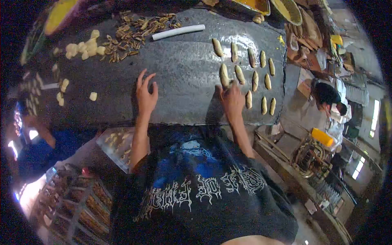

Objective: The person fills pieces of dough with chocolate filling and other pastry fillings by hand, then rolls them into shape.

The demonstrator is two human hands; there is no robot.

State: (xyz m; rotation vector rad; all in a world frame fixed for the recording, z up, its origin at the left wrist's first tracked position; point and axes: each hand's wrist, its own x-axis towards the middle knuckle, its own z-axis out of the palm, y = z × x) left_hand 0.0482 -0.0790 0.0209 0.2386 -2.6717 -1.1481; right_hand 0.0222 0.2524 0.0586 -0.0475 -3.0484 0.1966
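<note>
My left hand (pixel 146 96) hovers over or rests on the dark worktop (pixel 179 85), fingers apart and holding nothing I can see. At the lower left of several rows of pale, finger-long dough rolls, my right hand (pixel 232 101) has its fingers bent together and pointing down. What they hold, if anything, is hidden by the hand. Just beyond its fingertips lies a larger dough roll (pixel 223 75), and another roll (pixel 249 99) is close on its right. A white rod (pixel 178 32) lies farther back on the worktop.
Back left are a heap of brown strips (pixel 130 32) and a cluster of pale dough pieces (pixel 85 48). One dough piece (pixel 93 96) lies apart. Yellow-lined containers (pixel 255 5) stand at the far edge. A person (pixel 328 98) is at right; another person's arm (pixel 41 128) shows at left.
</note>
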